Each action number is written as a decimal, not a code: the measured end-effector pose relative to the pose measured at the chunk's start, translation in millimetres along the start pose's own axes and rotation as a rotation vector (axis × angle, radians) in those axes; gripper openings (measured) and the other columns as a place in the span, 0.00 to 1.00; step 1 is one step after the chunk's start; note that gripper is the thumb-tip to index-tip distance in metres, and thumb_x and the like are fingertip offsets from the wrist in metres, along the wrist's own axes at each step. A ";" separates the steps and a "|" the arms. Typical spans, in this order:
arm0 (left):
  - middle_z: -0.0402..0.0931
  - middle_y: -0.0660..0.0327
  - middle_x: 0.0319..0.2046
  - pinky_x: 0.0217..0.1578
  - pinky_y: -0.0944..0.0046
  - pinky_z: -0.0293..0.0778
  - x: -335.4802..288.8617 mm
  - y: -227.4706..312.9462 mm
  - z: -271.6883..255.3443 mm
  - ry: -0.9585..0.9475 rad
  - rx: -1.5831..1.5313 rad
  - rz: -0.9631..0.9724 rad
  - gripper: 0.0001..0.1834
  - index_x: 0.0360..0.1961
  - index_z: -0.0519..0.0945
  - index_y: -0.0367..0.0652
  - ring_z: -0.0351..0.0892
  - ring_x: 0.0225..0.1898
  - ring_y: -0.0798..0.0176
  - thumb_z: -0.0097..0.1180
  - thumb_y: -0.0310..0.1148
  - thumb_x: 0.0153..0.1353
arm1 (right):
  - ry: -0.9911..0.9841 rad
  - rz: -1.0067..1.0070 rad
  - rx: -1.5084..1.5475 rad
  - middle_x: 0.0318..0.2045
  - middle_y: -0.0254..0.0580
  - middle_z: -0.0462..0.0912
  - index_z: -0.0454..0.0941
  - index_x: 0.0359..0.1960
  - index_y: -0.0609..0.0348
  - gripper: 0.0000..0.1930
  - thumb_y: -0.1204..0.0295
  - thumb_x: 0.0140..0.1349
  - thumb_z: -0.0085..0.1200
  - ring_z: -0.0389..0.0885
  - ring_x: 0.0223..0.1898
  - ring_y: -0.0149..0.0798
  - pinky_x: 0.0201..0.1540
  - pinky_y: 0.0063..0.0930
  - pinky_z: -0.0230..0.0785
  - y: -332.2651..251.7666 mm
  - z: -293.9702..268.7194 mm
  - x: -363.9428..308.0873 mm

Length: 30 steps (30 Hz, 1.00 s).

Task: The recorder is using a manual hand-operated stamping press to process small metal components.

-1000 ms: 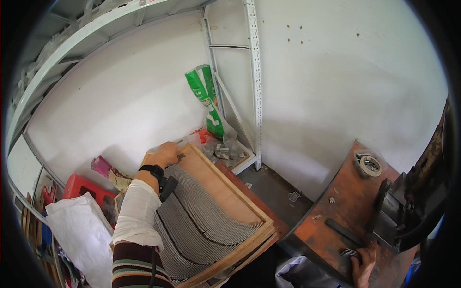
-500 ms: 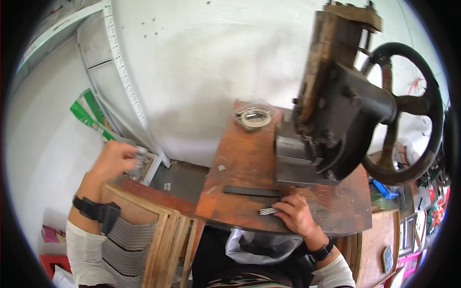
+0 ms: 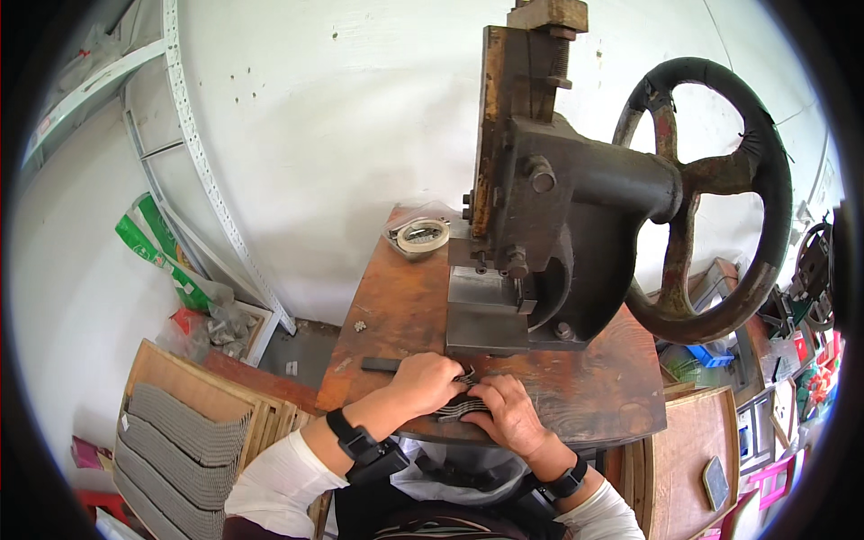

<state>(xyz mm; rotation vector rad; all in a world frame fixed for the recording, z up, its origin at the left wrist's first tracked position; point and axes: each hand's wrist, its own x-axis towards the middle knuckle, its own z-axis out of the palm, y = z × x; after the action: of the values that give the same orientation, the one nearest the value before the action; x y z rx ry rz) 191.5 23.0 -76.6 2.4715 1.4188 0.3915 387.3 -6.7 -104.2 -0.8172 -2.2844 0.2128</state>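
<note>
Head view: dark cast-iron hand press [image 3: 558, 225] with black spoked flywheel [image 3: 711, 189] fills centre and upper right, its die bed empty, on the worn brown wooden bench [image 3: 396, 306]. At lower centre left hand [image 3: 425, 382] and right hand [image 3: 506, 414] sit together, both closed on a stack of thin wavy grey metal strips [image 3: 457, 407]; none fed to the press yet.

There is one view only, from a head-worn fisheye camera; it looks down and forward over the person's chest onto a wooden bench [image 3: 409, 306] close below; the press [image 3: 549, 225] with its handwheel [image 3: 711, 189] stands near, filling the upper right, against a white wall; both hands, left hand [image 3: 427, 382] and right hand [image 3: 504, 412], meet at the near edge, forearms entering from below; straight lines such as the rack upright [image 3: 211, 180] bow toward the rim; the far right margin is dark and cramped, perhaps shelving; no second view shares the scene.
</note>
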 end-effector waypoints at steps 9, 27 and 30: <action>0.75 0.50 0.45 0.51 0.53 0.68 -46.0 -5.7 21.9 0.252 -0.415 0.119 0.29 0.52 0.74 0.38 0.71 0.49 0.44 0.67 0.30 0.46 | -0.072 -0.012 0.014 0.46 0.50 0.76 0.75 0.49 0.61 0.30 0.67 0.42 0.69 0.74 0.48 0.53 0.52 0.43 0.67 6.4 -9.8 23.7; 0.67 0.46 0.55 0.57 0.54 0.65 -41.1 -1.1 27.8 0.300 -0.602 0.123 0.41 0.64 0.60 0.39 0.66 0.57 0.43 0.59 0.17 0.45 | -0.108 0.170 0.212 0.44 0.47 0.79 0.72 0.56 0.58 0.35 0.74 0.40 0.70 0.74 0.47 0.51 0.53 0.42 0.66 6.6 3.8 19.5; 0.70 0.45 0.54 0.58 0.54 0.65 -50.0 -3.8 31.0 0.302 -0.557 0.071 0.43 0.65 0.59 0.39 0.69 0.56 0.42 0.60 0.17 0.45 | -0.178 0.136 0.264 0.45 0.47 0.79 0.72 0.56 0.57 0.36 0.76 0.40 0.69 0.75 0.48 0.50 0.53 0.40 0.67 4.3 2.4 18.3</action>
<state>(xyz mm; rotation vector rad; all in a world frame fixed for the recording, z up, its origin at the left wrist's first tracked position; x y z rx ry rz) 175.3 -21.5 -111.7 2.0617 1.1182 1.0530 377.5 8.0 -97.4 -0.8418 -2.2989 0.6575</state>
